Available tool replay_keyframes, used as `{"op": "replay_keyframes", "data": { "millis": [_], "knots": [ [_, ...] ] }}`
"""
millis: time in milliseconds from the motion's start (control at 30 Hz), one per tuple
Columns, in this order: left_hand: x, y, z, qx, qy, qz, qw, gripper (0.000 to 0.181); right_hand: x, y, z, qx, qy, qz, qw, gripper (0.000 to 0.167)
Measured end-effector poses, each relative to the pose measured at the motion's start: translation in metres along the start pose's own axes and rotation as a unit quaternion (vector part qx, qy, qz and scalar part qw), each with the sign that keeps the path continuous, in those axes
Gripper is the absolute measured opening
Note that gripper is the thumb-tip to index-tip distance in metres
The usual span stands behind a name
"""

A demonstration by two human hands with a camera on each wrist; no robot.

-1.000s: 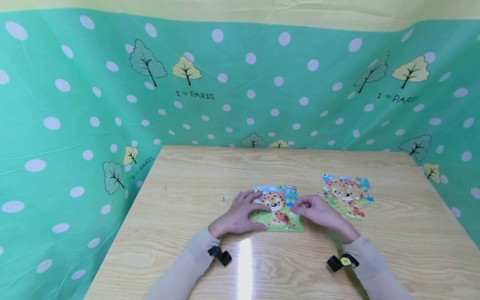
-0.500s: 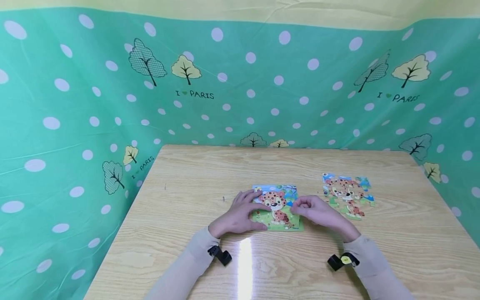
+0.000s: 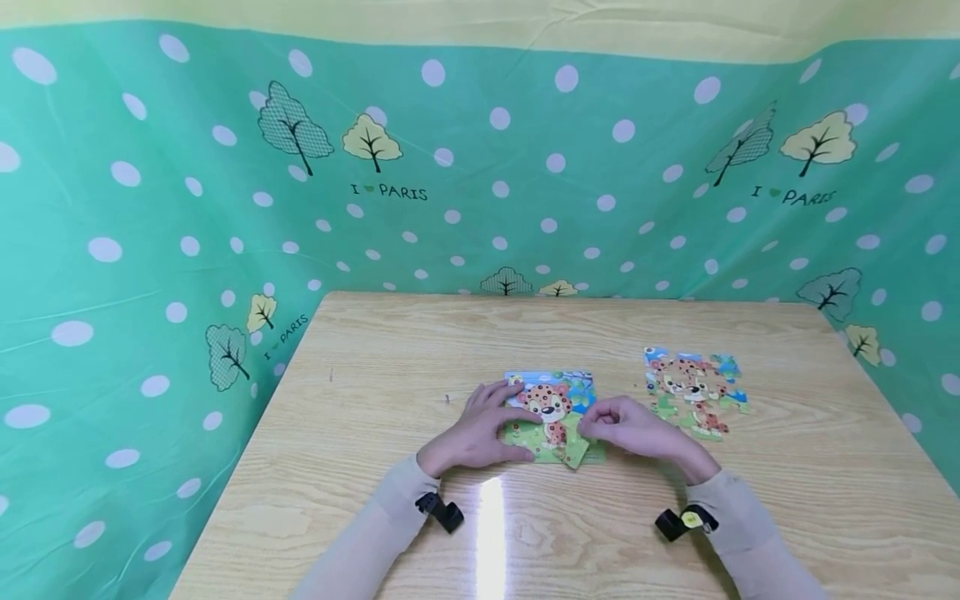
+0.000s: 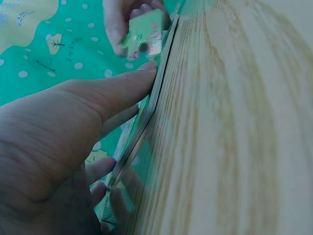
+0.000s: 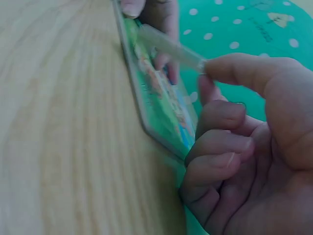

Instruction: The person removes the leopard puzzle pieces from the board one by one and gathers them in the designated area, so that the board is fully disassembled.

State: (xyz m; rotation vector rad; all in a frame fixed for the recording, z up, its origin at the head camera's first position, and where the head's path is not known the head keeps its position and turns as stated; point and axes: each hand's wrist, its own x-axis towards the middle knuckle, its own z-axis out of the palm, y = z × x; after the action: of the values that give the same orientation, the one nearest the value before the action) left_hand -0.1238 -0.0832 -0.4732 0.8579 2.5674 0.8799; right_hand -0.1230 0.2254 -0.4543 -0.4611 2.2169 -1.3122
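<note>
A jigsaw puzzle board (image 3: pixel 525 433) with a leopard picture lies on the table before me. My left hand (image 3: pixel 480 429) rests over its left side, with fingers spread on the picture and thumb by the near edge. My right hand (image 3: pixel 630 427) pinches a green puzzle piece (image 3: pixel 576 448) between thumb and fingertips, over the board's lower right. In the left wrist view the piece (image 4: pixel 146 29) is raised and tilted, showing its knobbed outline. The right wrist view gives the piece (image 5: pixel 171 46) nearly edge-on, its remaining fingers curled in below.
Loose puzzle pieces (image 3: pixel 686 379) form a second, gapped leopard picture to the right of the board. A tiny dark object (image 3: pixel 447 398) lies left of the board. The wooden table (image 3: pixel 375 350) meets a green dotted curtain (image 3: pixel 480 208) at the back.
The green piece has come up out of the board's lower right and now tilts toward the near edge in my right hand, which dips slightly. My left hand stays put.
</note>
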Motion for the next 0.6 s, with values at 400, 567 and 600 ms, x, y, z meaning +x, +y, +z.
{"op": "replay_keyframes", "data": {
  "millis": [400,567,600],
  "knots": [
    [-0.0005,-0.0001,0.0003,0.01,0.003,0.0,0.9999,0.056,-0.002,-0.0019,-0.0006,-0.032,0.04,-0.023,0.9984,0.019],
    [-0.001,0.0011,-0.0002,0.006,0.002,0.001,1.0,0.056,-0.0037,0.0011,-0.0052,-0.037,0.076,-0.008,0.9964,0.021],
    [-0.0011,0.0011,-0.0003,0.005,0.002,0.001,1.0,0.056,-0.0042,0.0013,-0.0061,-0.032,0.081,-0.004,0.9961,0.021]
  ]
}}
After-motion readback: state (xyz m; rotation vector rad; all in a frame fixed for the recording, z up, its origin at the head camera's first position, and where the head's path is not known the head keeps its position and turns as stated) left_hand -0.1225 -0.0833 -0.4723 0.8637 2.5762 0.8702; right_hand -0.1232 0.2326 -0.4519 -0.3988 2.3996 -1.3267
